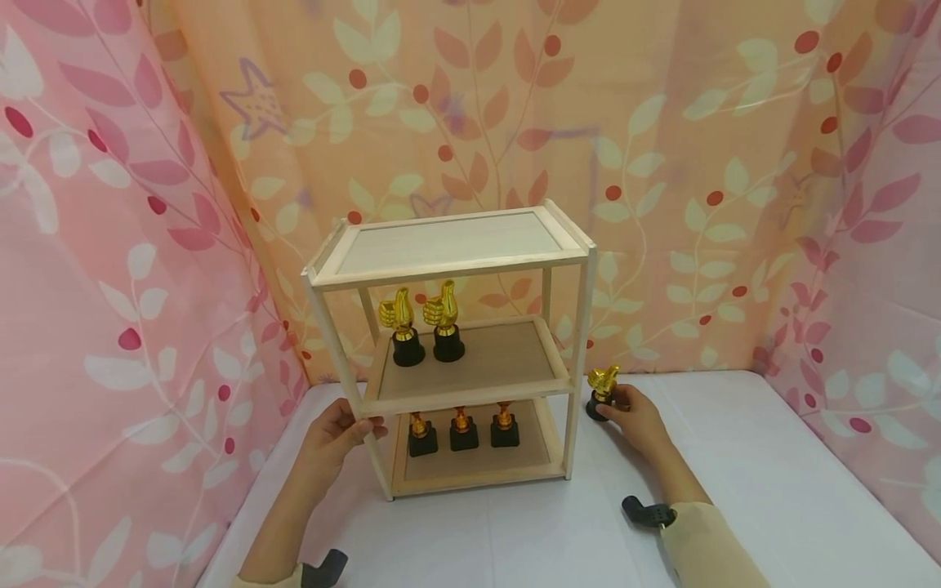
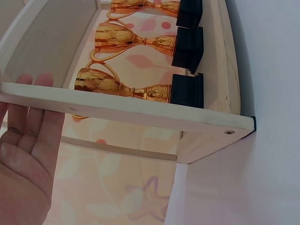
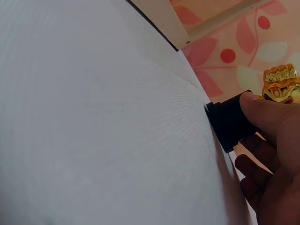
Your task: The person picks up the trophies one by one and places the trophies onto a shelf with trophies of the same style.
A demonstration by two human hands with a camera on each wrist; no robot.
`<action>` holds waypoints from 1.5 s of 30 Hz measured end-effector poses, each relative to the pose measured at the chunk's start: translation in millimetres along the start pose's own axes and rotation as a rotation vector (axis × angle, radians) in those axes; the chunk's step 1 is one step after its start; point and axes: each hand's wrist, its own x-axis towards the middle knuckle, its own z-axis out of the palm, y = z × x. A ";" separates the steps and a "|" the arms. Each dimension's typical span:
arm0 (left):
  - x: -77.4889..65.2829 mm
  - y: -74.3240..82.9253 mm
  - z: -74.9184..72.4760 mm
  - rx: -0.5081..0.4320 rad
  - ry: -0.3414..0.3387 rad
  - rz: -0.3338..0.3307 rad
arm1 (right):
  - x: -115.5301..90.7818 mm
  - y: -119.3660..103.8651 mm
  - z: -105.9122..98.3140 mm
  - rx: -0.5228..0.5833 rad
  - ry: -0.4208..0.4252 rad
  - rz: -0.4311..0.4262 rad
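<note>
A wooden three-tier shelf [image 1: 459,406] stands on the white table. My left hand [image 1: 334,437] holds its front left post [image 2: 126,112], with fingertips [image 2: 44,79] showing past the wood. My right hand [image 1: 641,420] pinches the black base [image 3: 230,119] of a gold thumbs-up trophy [image 1: 604,380], to the right of the shelf; the base is at the tabletop. Two more thumbs-up trophies, one on the left [image 1: 403,327] and one beside it [image 1: 444,320], stand upright on the middle tier. On the bottom tier are three gold cup trophies [image 2: 136,40] with black bases, their tops hidden in the head view.
The shelf's top panel [image 1: 452,242] is pale. White cloth [image 1: 735,441] covers the table. Floral curtains hang behind [image 1: 662,204] and along the left side [image 1: 110,286] and right side [image 1: 875,286]. A dark device [image 1: 648,513] is on the right wrist.
</note>
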 end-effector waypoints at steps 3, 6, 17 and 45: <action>0.4 0.5 1.0 0.008 0.001 0.000 | -0.3 0.0 -1.9 0.002 -0.001 0.002; 0.9 1.5 2.0 0.015 0.003 -0.012 | -0.8 0.1 -4.0 0.020 0.002 -0.006; -1.0 1.7 1.6 0.022 -0.003 -0.019 | -2.9 -13.9 -15.3 0.061 0.031 -0.081; -2.7 5.4 2.8 0.031 0.006 -0.028 | -29.2 -97.0 -62.6 0.139 0.102 -0.157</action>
